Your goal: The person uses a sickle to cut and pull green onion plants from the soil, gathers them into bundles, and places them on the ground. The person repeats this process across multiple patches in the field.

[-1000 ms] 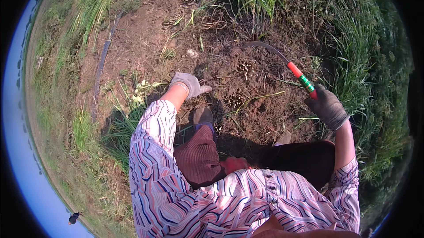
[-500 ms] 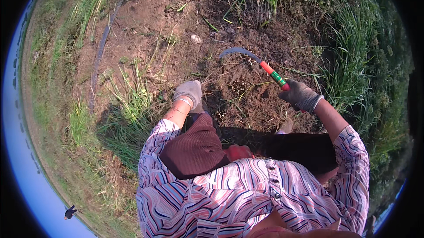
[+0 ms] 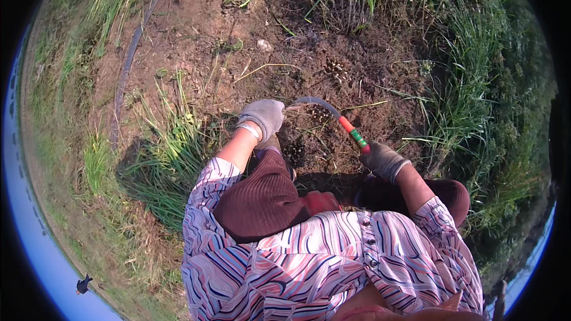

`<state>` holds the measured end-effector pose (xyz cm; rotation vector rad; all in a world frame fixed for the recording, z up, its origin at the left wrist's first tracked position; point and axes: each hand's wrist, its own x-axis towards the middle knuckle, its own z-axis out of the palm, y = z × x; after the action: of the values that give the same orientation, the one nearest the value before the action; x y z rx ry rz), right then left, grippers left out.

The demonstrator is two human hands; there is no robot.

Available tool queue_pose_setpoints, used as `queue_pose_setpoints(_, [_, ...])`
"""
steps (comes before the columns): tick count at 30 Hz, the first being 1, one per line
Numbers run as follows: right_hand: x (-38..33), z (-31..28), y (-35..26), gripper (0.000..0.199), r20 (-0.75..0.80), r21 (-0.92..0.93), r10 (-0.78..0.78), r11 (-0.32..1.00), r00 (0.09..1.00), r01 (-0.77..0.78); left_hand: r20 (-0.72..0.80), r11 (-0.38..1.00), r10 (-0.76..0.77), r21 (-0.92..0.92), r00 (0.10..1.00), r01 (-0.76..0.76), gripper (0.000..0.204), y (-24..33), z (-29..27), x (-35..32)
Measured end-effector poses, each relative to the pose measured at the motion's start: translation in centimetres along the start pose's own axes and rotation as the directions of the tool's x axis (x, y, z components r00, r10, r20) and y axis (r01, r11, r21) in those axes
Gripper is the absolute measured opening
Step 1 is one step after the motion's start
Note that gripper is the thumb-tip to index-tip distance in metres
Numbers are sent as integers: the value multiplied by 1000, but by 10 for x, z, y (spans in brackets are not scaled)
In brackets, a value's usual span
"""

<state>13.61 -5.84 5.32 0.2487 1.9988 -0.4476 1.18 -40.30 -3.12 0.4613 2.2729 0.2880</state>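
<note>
My right hand (image 3: 382, 160), in a grey work glove, grips the red-and-green handle of a small sickle (image 3: 336, 117). Its curved dark blade arcs left over bare brown soil, and its tip nearly reaches my left hand (image 3: 263, 116). That hand, also gloved, is bent down over the ground with fingers curled; whether it holds any stalks I cannot make out. Cut stubble clumps (image 3: 295, 152) sit in the soil between my hands. My knees in dark brown trousers and my striped sleeves fill the lower frame.
A green grass tuft (image 3: 172, 142) grows just left of my left arm. Taller grass (image 3: 470, 95) lines the right side and the far edge. A dark hose (image 3: 128, 65) runs along the ground at upper left. A small stone (image 3: 264, 45) lies farther out.
My right hand has swung the sickle in and to the left, bringing the blade tip close to my left hand. My left hand stayed low on the ground.
</note>
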Motion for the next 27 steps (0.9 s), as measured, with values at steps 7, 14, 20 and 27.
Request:
queue_pose_setpoints(7, [-132, -34, 28, 42, -295, 24, 129, 991, 947, -128, 137, 984, 52, -178, 989, -27, 48, -3, 9, -18])
queue_pose_setpoints(14, [6, -3, -44, 45, -64, 54, -102, 993, 993, 105, 103, 973, 70, -225, 992, -45, 48, -23, 42, -34])
queue_pose_setpoints(20, [26, 35, -5, 40, 138, 21, -45, 999, 989, 42, -3, 978, -2, -206, 1000, 1, 39, -5, 23, -55])
queue_pose_setpoints(27, [-171, -31, 49, 31, -272, -266, 57, 955, 961, -132, -310, 979, -116, -194, 944, 57, 33, -43, 34, -66])
